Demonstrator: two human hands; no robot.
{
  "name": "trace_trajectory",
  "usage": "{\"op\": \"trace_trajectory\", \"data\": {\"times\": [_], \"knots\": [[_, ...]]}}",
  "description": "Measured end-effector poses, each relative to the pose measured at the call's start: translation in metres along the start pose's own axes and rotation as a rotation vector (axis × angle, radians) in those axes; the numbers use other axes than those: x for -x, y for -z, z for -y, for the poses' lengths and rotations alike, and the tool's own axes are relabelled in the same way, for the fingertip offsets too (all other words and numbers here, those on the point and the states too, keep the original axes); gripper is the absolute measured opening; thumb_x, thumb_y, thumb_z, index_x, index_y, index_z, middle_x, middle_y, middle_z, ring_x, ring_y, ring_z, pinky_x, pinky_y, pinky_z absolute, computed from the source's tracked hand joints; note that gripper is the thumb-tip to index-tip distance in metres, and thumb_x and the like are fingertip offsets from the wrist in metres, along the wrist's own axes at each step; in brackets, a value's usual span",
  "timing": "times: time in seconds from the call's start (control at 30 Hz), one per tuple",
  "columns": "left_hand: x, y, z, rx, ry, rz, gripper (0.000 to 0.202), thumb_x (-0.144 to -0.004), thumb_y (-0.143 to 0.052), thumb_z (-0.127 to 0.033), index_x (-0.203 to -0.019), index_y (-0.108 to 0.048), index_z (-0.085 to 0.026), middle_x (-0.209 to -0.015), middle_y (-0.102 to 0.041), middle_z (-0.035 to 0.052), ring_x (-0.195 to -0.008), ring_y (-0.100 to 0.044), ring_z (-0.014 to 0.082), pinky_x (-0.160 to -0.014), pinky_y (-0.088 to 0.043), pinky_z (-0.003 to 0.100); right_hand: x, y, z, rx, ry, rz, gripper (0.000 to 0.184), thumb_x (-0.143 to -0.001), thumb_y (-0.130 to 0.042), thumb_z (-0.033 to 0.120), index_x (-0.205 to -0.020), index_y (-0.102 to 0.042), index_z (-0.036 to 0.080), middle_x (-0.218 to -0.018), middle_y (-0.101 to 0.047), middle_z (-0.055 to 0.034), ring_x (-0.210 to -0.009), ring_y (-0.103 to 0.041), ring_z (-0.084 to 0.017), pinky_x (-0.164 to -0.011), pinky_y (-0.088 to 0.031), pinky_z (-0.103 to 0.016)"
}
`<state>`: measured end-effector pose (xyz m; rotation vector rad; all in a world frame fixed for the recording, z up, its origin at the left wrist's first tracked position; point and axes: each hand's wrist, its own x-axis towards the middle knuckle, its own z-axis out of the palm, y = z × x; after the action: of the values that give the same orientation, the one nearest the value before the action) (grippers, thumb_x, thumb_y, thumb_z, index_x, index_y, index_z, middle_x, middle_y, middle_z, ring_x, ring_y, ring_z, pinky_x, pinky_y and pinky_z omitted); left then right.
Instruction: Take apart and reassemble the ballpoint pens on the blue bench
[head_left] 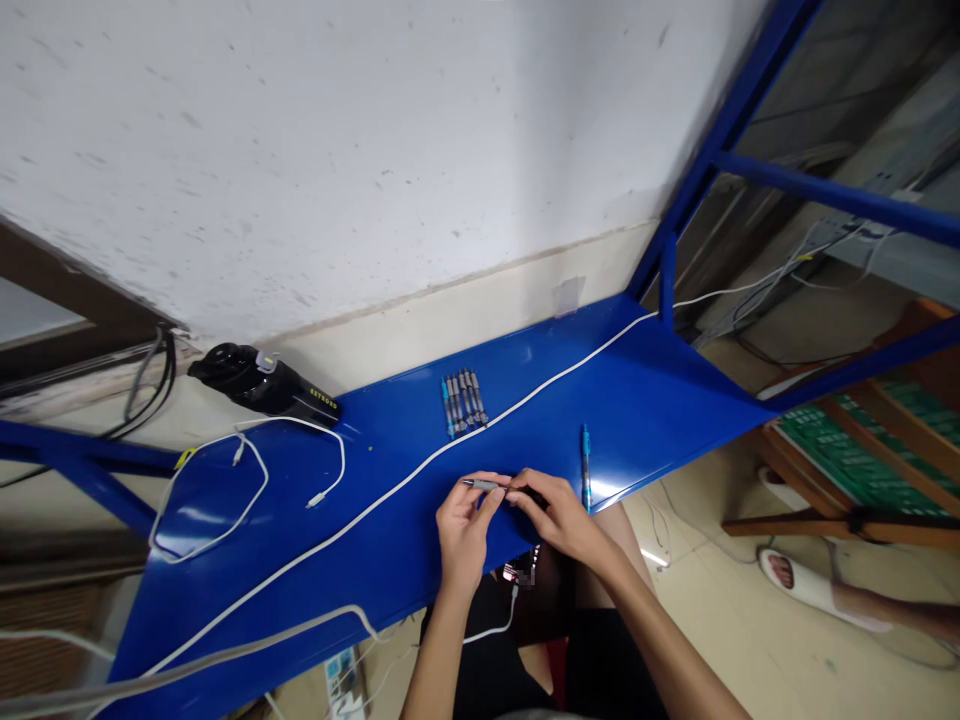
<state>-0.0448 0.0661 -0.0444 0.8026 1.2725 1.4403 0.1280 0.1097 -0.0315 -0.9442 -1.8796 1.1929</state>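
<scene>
Left hand [465, 530] on slim steel bit [480, 485]

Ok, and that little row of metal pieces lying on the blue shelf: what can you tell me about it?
It looks like a set of screwdriver bits: several slim, steel-grey rods lying flat and close together, side by side, on the blue painted metal shelf. The leftmost piece shows some blue. Their tips are too small to make out. The white cable runs close by on the side nearer the hands, and neither the left hand nor the right hand touches the row.
</scene>
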Motion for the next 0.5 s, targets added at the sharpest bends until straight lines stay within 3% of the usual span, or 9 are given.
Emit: {"op": "trace_trajectory", "data": {"times": [0.1,0.3,0.4,0.5], "knots": [[0.0,-0.0001,-0.0015,0.001,-0.007,0.006,0.025,-0.093,-0.085,-0.037,-0.106,-0.078,-0.017,-0.108,-0.083,0.01,-0.103,-0.079,0.0245,-0.094,-0.062,0.033,-0.0012,0.0017,0.0018,0.049,0.007,0.063,0.032,-0.118,-0.047,0.044,-0.105,-0.069,0.025,-0.095,-0.075,-0.0037,-0.088,-0.068,-0.02,-0.084,-0.05,-0.033],[-0.0011,0.0019,0.002,0.025,0.034,0.002,0.032,-0.091,-0.087,-0.04,-0.109,-0.077,-0.016,-0.111,-0.084,0.0117,-0.108,-0.08,0.0268,-0.102,-0.061,0.037,-0.0009,0.0024,0.003,0.161,0.01,0.124,0.044,-0.121,-0.036,0.04,-0.088,-0.061,0.024,-0.083,-0.07,-0.0006,-0.079,-0.063,-0.018,-0.086,-0.045,-0.035],[-0.001,0.0025,0.0037,0.05,0.039,-0.005,0.036,-0.092,-0.086,-0.042,-0.115,-0.076,-0.016,-0.114,-0.084,0.0129,-0.109,-0.08,0.0274,-0.102,-0.061,0.038,0.0001,0.0009,0.0029,0.081,-0.025,0.073,0.028,-0.116,-0.052,0.046,-0.103,-0.065,0.025,-0.092,-0.073,-0.0017,-0.085,-0.066,-0.019,-0.085,-0.048,-0.033],[-0.0008,0.0028,0.004,0.047,0.036,-0.018,0.037,-0.092,-0.086,-0.043,-0.116,-0.076,-0.016,-0.116,-0.083,0.013,-0.11,-0.08,0.0271,-0.1,-0.061,0.036,0.0004,0.0003,0.0032,0.004,-0.033,0.009,0.024,-0.112,-0.062,0.048,-0.109,-0.066,0.024,-0.099,-0.074,-0.0033,-0.09,-0.069,-0.02,-0.084,-0.05,-0.032]]}}
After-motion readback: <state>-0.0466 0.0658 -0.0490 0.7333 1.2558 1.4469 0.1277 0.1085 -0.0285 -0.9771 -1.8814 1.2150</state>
